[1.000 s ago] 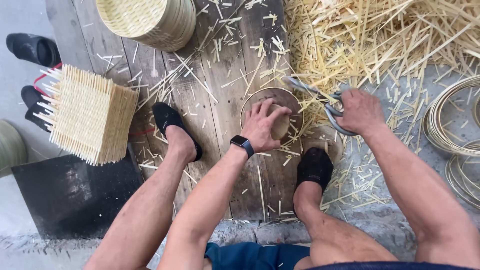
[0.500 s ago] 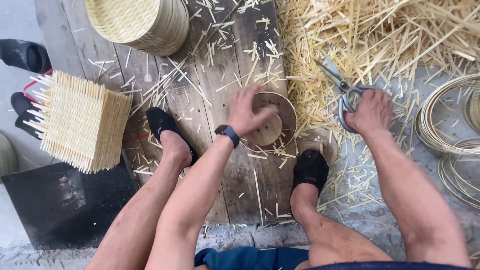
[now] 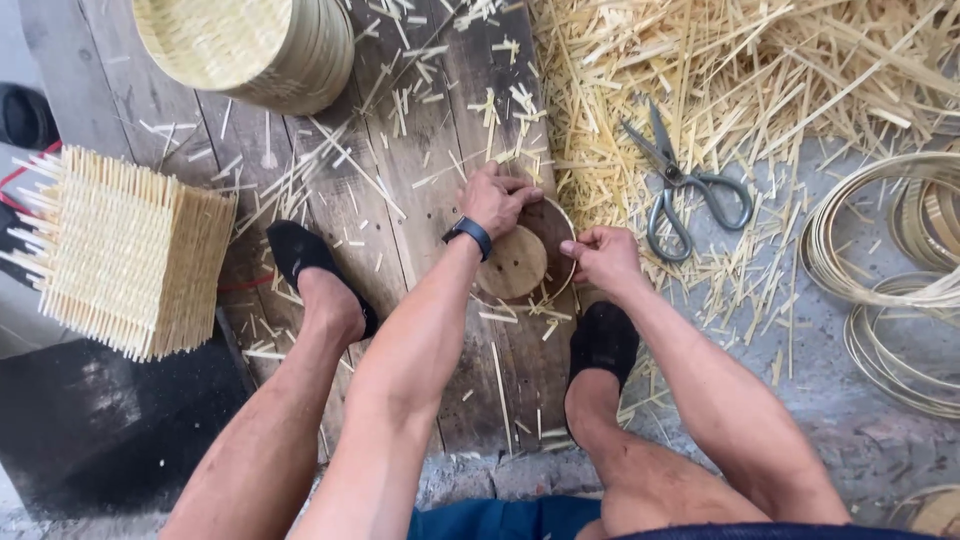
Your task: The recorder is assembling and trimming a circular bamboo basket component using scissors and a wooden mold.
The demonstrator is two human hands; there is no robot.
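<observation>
A small round bamboo frame with a wooden disc (image 3: pixel 515 262) inside it lies on the plank board (image 3: pixel 400 150) between my feet. My left hand (image 3: pixel 495 200), with a dark watch on the wrist, grips the frame's far left rim. At the right rim, my right hand (image 3: pixel 600 255) pinches the edge with thumb and fingers. Grey-handled scissors (image 3: pixel 680 185) lie untouched on the straw to the right of my hands.
A pile of bamboo strips (image 3: pixel 760 70) covers the upper right. Coiled bamboo hoops (image 3: pixel 880 250) lie at far right. Stacked woven square mats (image 3: pixel 130 250) stand at left, stacked round baskets (image 3: pixel 250 45) at top. My black-shoed feet (image 3: pixel 310 270) (image 3: pixel 605 340) flank the frame.
My right hand has let go of the scissors, which now lie on the straw, and moved left onto the frame's rim. My left hand shifted from on top of the frame to its far edge.
</observation>
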